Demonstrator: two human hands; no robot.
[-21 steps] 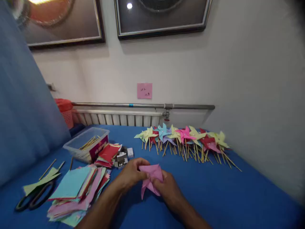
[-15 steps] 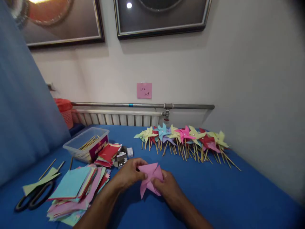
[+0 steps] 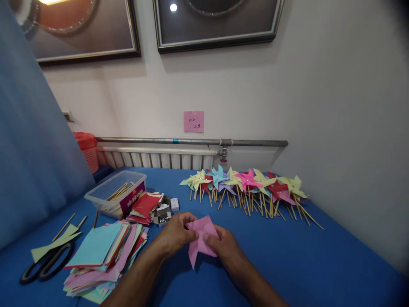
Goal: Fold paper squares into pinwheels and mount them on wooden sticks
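Note:
A pink paper square [image 3: 201, 238], partly folded into pinwheel points, is held just above the blue table [image 3: 287, 264] in front of me. My left hand [image 3: 174, 234] pinches its left side with thumb and fingers closed. My right hand [image 3: 223, 247] grips its right side, fingers curled on the paper. One pink point hangs down between the hands.
A row of finished paper pinwheels on wooden sticks [image 3: 249, 187] lies at the back right. A stack of coloured paper squares [image 3: 102, 251] and black scissors [image 3: 44, 264] lie left. A clear tub of sticks [image 3: 115, 194], red paper [image 3: 145, 207] and small boxes of pins [image 3: 164, 213] sit behind.
The pink paper's upper flaps have been folded further toward the centre, and both hands have shifted slightly on it. Everything else on the table is as it was.

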